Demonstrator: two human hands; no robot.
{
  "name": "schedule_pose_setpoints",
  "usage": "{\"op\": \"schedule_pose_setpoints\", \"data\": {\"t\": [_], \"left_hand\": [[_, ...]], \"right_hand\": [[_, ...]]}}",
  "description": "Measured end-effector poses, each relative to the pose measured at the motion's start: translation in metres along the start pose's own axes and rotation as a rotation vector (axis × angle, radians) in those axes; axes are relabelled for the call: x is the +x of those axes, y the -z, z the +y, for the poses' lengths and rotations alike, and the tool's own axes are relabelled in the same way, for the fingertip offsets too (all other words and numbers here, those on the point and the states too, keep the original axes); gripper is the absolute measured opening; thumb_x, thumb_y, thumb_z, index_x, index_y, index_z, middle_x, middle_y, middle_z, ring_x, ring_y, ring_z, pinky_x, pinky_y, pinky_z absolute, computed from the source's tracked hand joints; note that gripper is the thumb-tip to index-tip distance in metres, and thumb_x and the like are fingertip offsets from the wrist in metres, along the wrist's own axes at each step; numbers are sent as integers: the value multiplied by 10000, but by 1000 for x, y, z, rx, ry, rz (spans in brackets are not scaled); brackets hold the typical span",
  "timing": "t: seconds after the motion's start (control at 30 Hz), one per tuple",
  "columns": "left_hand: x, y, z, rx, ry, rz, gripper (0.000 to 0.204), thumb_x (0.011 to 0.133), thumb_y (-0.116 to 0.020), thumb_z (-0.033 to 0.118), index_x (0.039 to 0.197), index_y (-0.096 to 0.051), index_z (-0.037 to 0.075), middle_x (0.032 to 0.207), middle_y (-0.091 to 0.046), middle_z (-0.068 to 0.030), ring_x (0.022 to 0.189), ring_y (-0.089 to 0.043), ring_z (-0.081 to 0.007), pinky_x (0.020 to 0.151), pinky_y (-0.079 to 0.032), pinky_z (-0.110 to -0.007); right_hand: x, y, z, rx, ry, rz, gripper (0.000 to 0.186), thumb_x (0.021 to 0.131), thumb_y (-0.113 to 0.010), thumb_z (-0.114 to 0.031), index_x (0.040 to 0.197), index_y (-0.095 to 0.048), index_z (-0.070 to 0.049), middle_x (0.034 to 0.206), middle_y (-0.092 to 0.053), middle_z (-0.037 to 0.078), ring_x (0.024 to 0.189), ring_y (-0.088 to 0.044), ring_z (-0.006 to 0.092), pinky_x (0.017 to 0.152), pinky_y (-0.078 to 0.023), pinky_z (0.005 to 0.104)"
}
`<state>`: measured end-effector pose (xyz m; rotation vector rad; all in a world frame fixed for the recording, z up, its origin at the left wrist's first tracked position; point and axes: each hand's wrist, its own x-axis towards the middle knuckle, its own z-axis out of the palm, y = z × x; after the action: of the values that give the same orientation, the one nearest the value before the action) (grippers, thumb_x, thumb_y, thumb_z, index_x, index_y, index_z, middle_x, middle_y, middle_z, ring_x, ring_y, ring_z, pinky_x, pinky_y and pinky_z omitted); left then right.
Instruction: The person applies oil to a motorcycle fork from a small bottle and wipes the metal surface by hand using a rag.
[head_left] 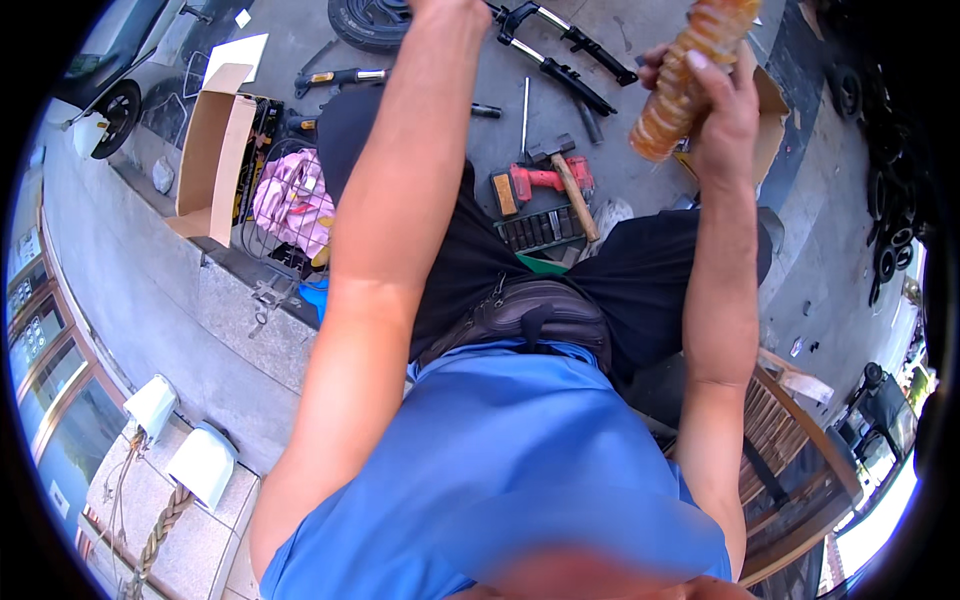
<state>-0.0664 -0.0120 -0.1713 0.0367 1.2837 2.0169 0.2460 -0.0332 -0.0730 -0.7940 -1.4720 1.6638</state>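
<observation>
The right hand (728, 105) grasps an orange-brown roll (683, 92) with pale bands around it. The thumb lies along the near face of the roll, and at least one finger shows on its left side, so the fingers are closed around it. The roll is in the upper right of the view, held above the floor (450, 140). Its long axis is slanted: the lower end points toward the left and back to the person, while the other end goes up to the right and reaches the upper edge of the view.

The right hand is clearly the nearer one, because it has the roll inside its fingers. The left hand (452, 6) is well apart, and from it the roll lies to the right. Only a small part of this hand is visible at the upper edge, so I cannot tell whether its fingers are released or hold something.

Between the two hands, a black and silver fork (565, 78) lies on the floor; its near end is just left of the roll in the view. A tyre (365, 22) is near the left hand. Between the person's legs there are a hammer (573, 190), a red power tool (543, 180) and a tray of sockets (540, 230).
</observation>
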Motion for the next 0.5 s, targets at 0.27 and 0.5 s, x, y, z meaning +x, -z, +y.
{"op": "schedule_pose_setpoints", "data": {"t": [0.27,0.5], "left_hand": [[-9,-10,-139,372,363,380,625,851,-711,167,1369,-457,-74,1358,-604,-275,1230,-631,-393,1042,-518,-454],[80,30,-251,667,492,462,643,846,-770,183,1348,-485,-100,1391,-579,-274,1267,-597,-403,1083,-481,-465]], "right_hand": [[-1,24,-69,-57,84,-72,412,980,-624,-279,1279,-524,-14,1005,-698,171,863,-722,237,790,-607,377],[56,44,12,-9,-155,41,588,861,-709,-238,1344,-468,-5,1004,-667,160,831,-694,219,761,-590,363]]}}
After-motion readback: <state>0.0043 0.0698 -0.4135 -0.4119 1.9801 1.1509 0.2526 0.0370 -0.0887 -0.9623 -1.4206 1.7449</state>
